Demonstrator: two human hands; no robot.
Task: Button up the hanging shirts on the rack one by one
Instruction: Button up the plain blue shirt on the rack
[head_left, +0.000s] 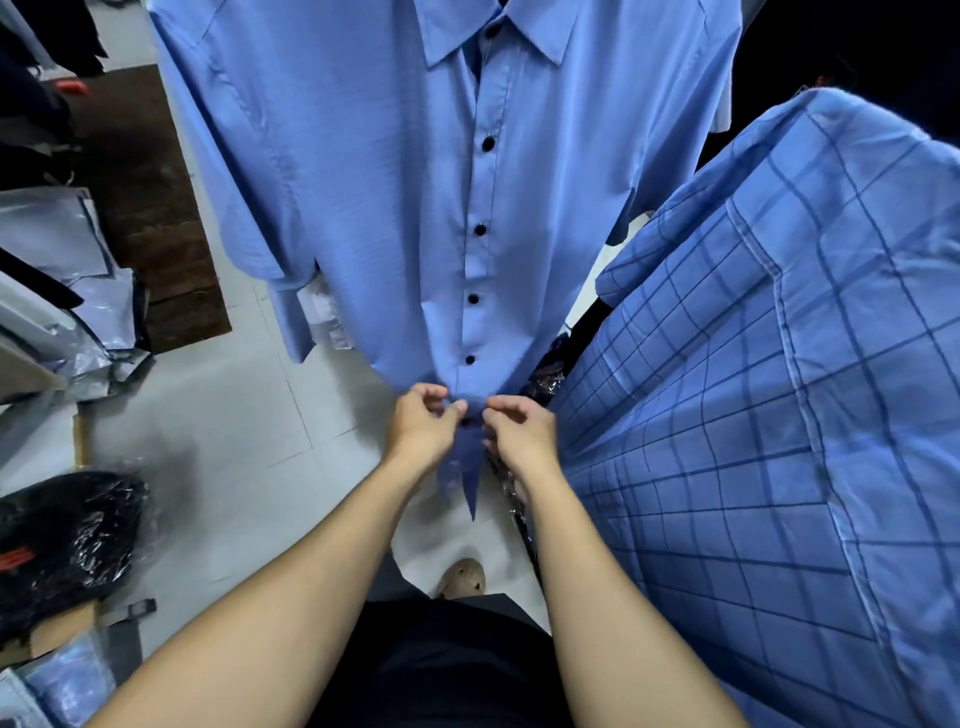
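A plain blue shirt (395, 171) with black buttons hangs straight ahead, its placket closed down the front through several buttons (480, 229). At the bottom of the placket, my left hand (423, 423) pinches the left edge of the fabric and my right hand (519, 431) pinches the right edge. A dark button shows between my fingertips, partly hidden. The shirt's hem hangs in a point below my hands. A blue checked shirt (769, 395) hangs close on the right.
Light tiled floor (234, 415) lies below. Plastic-wrapped folded garments (67, 270) are stacked at the left, a black bagged bundle (67, 535) sits at lower left, and a dark brown mat (150, 208) lies behind. My sandalled foot (462, 577) shows below the hem.
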